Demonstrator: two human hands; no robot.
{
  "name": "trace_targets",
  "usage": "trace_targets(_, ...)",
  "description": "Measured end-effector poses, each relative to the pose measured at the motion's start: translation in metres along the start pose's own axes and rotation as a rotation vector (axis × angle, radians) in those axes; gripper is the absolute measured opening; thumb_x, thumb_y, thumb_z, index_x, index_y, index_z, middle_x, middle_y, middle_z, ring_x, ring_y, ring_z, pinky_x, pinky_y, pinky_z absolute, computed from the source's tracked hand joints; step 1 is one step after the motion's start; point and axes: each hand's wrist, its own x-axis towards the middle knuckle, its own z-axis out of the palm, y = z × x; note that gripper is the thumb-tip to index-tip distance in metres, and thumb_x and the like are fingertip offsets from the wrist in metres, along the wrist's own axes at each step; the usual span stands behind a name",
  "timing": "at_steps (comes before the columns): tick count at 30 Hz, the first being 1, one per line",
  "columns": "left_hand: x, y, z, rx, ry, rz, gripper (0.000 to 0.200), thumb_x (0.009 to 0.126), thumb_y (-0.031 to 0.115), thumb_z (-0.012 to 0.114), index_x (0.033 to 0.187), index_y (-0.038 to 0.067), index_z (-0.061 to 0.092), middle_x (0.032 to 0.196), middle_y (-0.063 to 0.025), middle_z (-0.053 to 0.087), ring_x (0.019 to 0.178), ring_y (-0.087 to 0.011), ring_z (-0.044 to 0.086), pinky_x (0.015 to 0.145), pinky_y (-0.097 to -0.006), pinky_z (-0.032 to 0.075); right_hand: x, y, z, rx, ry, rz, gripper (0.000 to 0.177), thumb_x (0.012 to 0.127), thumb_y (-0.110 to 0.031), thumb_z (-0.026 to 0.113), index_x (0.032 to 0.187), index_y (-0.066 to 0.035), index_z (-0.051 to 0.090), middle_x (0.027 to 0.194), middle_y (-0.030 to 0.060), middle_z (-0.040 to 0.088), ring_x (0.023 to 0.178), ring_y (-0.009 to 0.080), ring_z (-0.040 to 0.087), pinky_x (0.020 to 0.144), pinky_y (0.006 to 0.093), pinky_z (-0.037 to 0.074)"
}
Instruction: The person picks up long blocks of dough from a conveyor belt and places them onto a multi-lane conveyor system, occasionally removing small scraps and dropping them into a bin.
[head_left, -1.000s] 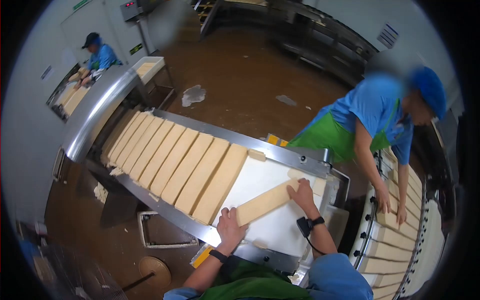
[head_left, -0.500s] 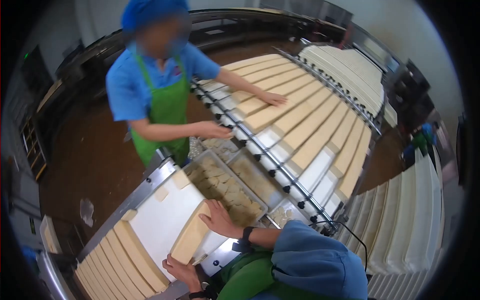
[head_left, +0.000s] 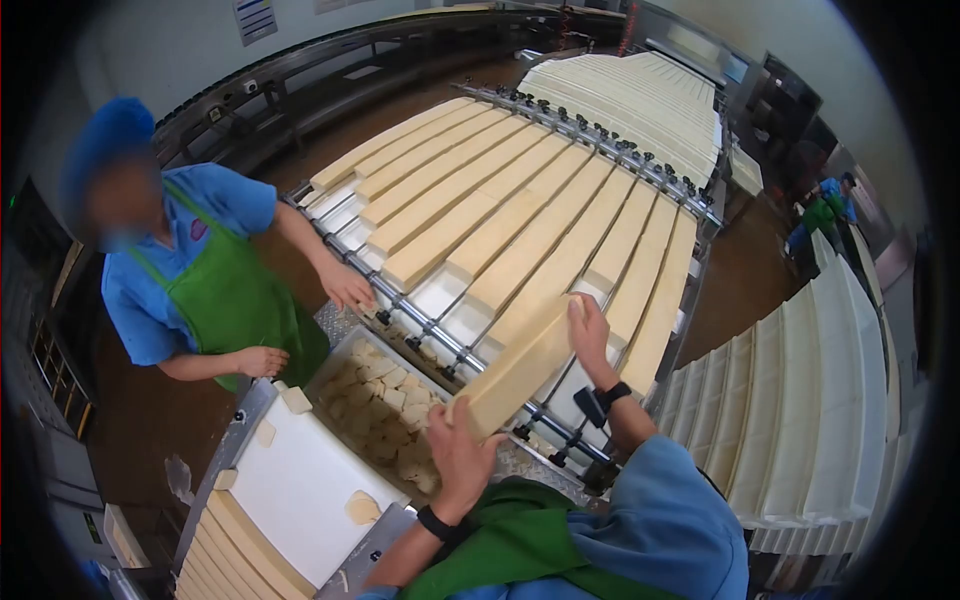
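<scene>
Both my hands hold a long cream-coloured block [head_left: 520, 372], one at each end. My left hand [head_left: 462, 455] grips its near end, and my right hand [head_left: 588, 335] wraps the far end. The block is slanted above the chrome rail [head_left: 465, 355] at the near edge of a wide conveyor. Similar long blocks [head_left: 480, 215] lie side by side in white channels beyond it. A bin [head_left: 418, 375] of pale, broken offcuts [head_left: 372, 405] sits below and left of my left hand.
At lower left, more blocks [head_left: 235, 545] lie beside a white work surface [head_left: 285, 470] with a few scraps. A co-worker in a green apron [head_left: 235, 300] stands at left, one hand near the rail. Stacked white trays [head_left: 780, 430] fill the right side.
Both my hands have carried the block from the white work surface over to the conveyor's edge. My view has turned right. The co-worker's hand has drawn back from the blocks towards the rail.
</scene>
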Motion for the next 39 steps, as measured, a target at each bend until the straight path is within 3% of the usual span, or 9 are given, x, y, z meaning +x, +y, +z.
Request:
trace_targets(4,0.026,0.025,0.036,-0.126,-0.207,-0.025,0.07,0.08,0.024,0.076,0.138,0.005,0.042,0.119,-0.0237,0.045,0.108,-0.0446,0.052,0.092,-0.0491,0.045,0.049,0.042,-0.016,-0.456,-0.37,0.037,0.052,0.093,-0.044,0.058,0.124,-0.003,0.059,0.11,0.0193,0.066,0.105,0.0357,0.064,0.094,0.046,0.047)
trace_targets(11,0.064,0.017,0.102,-0.154,-0.206,-0.081,0.065,0.085,0.016,0.069,0.14,0.006,0.037,0.12,-0.0252,0.046,0.108,-0.0463,0.053,0.091,-0.0485,0.045,0.044,0.032,-0.008,-1.037,-0.266,-0.153,0.067,0.088,-0.046,0.063,0.132,0.002,0.051,0.132,0.0275,0.051,0.129,0.0417,0.044,0.113,0.0561,0.024)
trace_targets(19,0.069,-0.003,0.122,-0.31,-0.153,0.016,0.069,0.079,0.0,0.066,0.141,0.006,0.037,0.121,-0.0258,0.047,0.113,-0.0449,0.051,0.096,-0.0474,0.044,-0.07,-0.006,-0.009,-0.325,-0.673,-0.292,0.079,0.09,-0.044,0.062,0.15,-0.003,0.031,0.152,0.0322,0.025,0.145,0.0472,0.017,0.113,0.0683,0.009)
trace_targets(24,0.064,0.002,0.101,-0.337,-0.156,-0.112,0.062,0.078,-0.005,0.056,0.138,0.008,0.045,0.118,-0.0216,0.05,0.111,-0.0382,0.055,0.097,-0.0414,0.045,-0.078,-0.004,0.0,-0.609,-0.597,-0.38,0.08,0.089,-0.038,0.065,0.153,-0.008,0.028,0.158,0.025,0.021,0.147,0.0428,0.016,0.117,0.0614,0.009)
trace_targets(27,0.053,-0.013,0.062,-0.352,-0.016,-0.111,0.068,0.077,-0.007,0.055,0.141,0.009,0.039,0.121,-0.0226,0.047,0.113,-0.046,0.051,0.097,-0.045,0.045,-0.082,-0.003,0.005,-0.662,-0.556,-0.393,0.081,0.087,-0.034,0.067,0.153,-0.008,0.028,0.158,0.0242,0.021,0.147,0.0421,0.016,0.117,0.0613,0.008)
trace_targets(32,0.009,-0.096,-0.012,-0.258,0.215,-0.164,0.061,0.084,0.011,0.071,0.139,0.006,0.045,0.13,-0.0205,0.049,0.127,-0.0379,0.046,0.108,-0.041,0.038,-0.084,-0.041,0.006,-0.818,-0.616,-0.267,0.08,0.089,-0.034,0.064,0.152,-0.002,0.026,0.157,0.028,0.019,0.148,0.0427,0.014,0.115,0.0656,0.004)
trace_targets(34,-0.027,-0.14,-0.048,-0.218,0.318,-0.231,0.057,0.084,0.011,0.07,0.136,0.005,0.047,0.129,-0.0202,0.051,0.125,-0.0374,0.048,0.107,-0.041,0.04,-0.088,-0.073,0.026,-0.793,-0.546,-0.438,0.075,0.09,-0.03,0.064,0.15,-0.002,0.03,0.154,0.0282,0.024,0.145,0.0436,0.019,0.116,0.0621,0.011)
trace_targets(36,-0.073,-0.176,-0.083,-0.185,0.462,-0.35,0.048,0.084,0.009,0.07,0.129,0.005,0.054,0.125,-0.0196,0.055,0.12,-0.0372,0.051,0.103,-0.0406,0.042,-0.106,-0.101,0.069,-0.507,-0.652,-0.616,0.071,0.089,-0.024,0.065,0.148,-0.001,0.033,0.151,0.0276,0.03,0.142,0.0435,0.025,0.116,0.0574,0.017)
trace_targets(39,-0.149,-0.212,-0.116,0.188,1.017,-0.531,0.041,0.081,0.004,0.066,0.121,0.003,0.056,0.116,-0.0195,0.055,0.114,-0.0369,0.051,0.101,-0.0461,0.039,-0.149,-0.164,0.138,-0.08,-0.886,-0.813,0.058,0.087,-0.012,0.066,0.139,0.001,0.045,0.136,0.0251,0.047,0.129,0.0415,0.04,0.112,0.0487,0.029)
